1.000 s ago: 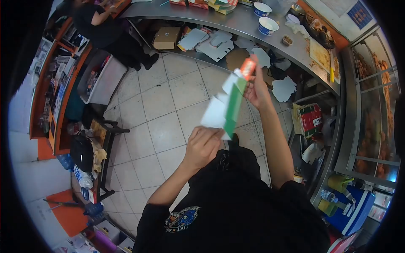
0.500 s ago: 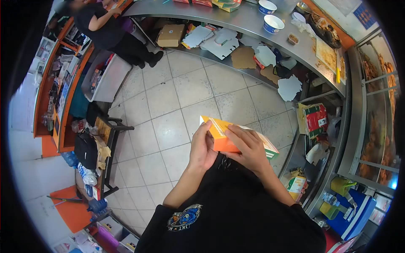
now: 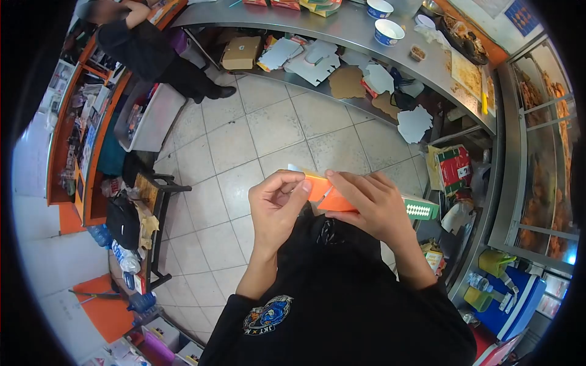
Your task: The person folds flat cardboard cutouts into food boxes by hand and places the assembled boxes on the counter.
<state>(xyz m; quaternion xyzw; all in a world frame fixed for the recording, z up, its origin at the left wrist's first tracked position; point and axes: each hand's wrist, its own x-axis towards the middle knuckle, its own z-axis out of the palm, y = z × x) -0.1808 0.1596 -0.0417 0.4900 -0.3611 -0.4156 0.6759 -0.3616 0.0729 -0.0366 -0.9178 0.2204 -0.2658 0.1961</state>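
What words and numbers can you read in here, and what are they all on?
"JKT": on the round badge of the black shirt; the letters after it are unclear.
Too small or blurred to read: the marks on the red box, the blue-and-white bowls and the blue poster.
The orange-and-green carton shows a white pattern, but no word I can read.

Glossy and matt, smooth and scuffed

The carton (image 3: pixel 337 204) is thin, smooth paperboard with a slight sheen. The table (image 3: pixel 345 30) is grey metal, dully reflective. The floor (image 3: pixel 274 131) is glossy tile, rough-looking in worn patches. The shirt (image 3: pixel 360 311) is matt black cloth. The cool box (image 3: pixel 495 316) looks like smooth blue plastic, the white sheet (image 3: pixel 415 125) matt card.
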